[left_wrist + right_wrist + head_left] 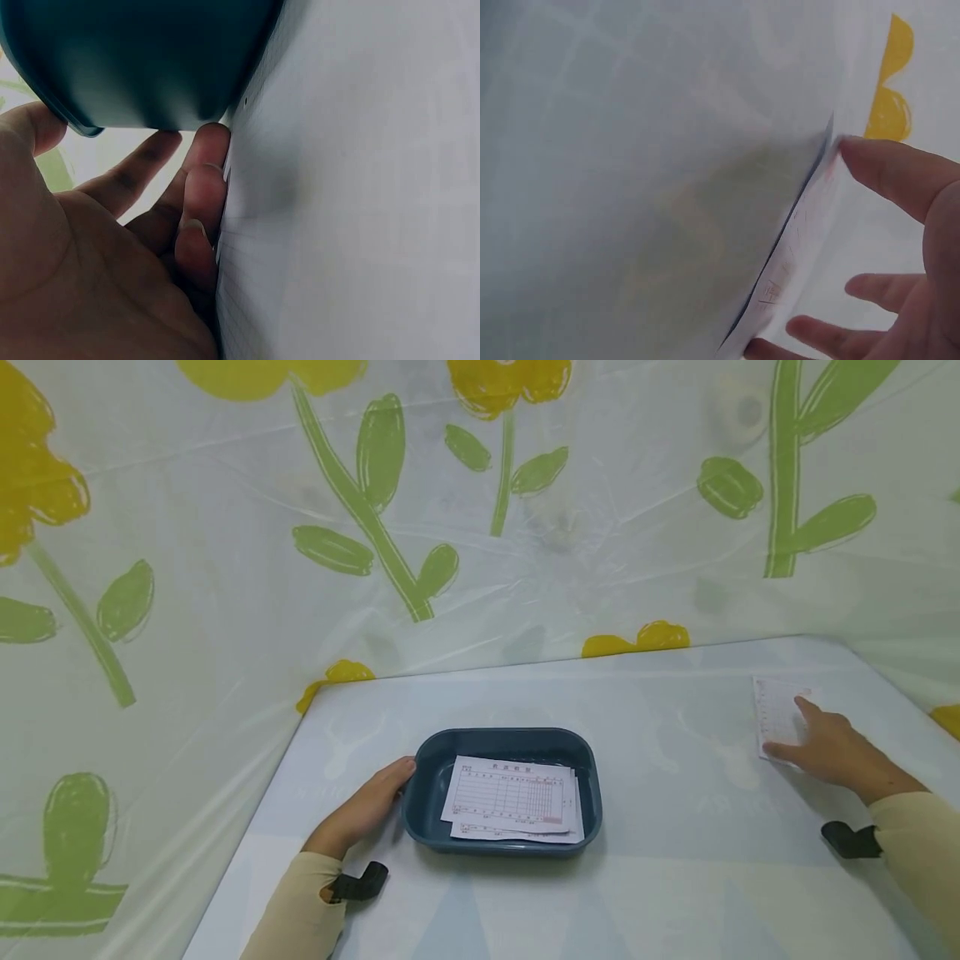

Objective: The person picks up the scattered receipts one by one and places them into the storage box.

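A dark blue tray stands near the middle of the table and holds a few printed forms. My left hand rests open against the tray's left wall; in the left wrist view the fingers lie beside the tray, on the table. At the far right my right hand lies flat on a loose paper slip, fingers straight. The right wrist view shows the slip's edge lifted slightly off the table by my fingers.
The table is covered in pale sheeting, and a floral plastic sheet with yellow flowers hangs as a backdrop behind and at both sides. Black wrist straps sit on both forearms.
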Demonstrator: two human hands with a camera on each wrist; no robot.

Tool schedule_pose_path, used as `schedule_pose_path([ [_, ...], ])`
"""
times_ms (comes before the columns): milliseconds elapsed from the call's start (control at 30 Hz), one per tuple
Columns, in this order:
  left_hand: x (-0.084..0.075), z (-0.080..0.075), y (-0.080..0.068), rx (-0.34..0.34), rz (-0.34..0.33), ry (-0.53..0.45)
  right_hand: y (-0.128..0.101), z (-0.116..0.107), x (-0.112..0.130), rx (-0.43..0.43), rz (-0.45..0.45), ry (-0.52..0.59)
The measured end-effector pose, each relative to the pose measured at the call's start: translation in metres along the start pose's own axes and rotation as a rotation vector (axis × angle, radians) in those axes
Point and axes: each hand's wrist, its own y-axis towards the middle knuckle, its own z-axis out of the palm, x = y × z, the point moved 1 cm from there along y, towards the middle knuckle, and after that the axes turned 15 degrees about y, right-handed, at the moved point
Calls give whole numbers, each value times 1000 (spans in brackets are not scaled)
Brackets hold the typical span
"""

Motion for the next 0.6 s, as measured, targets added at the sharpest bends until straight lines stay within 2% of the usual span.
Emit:
schedule_pose_path([
  [167,-2,-1,0,-2,4,8,6,1,-4,23,-9,-1],
  [600,0,0,2,0,4,21,10,-1,-3,14,-22,11],
])
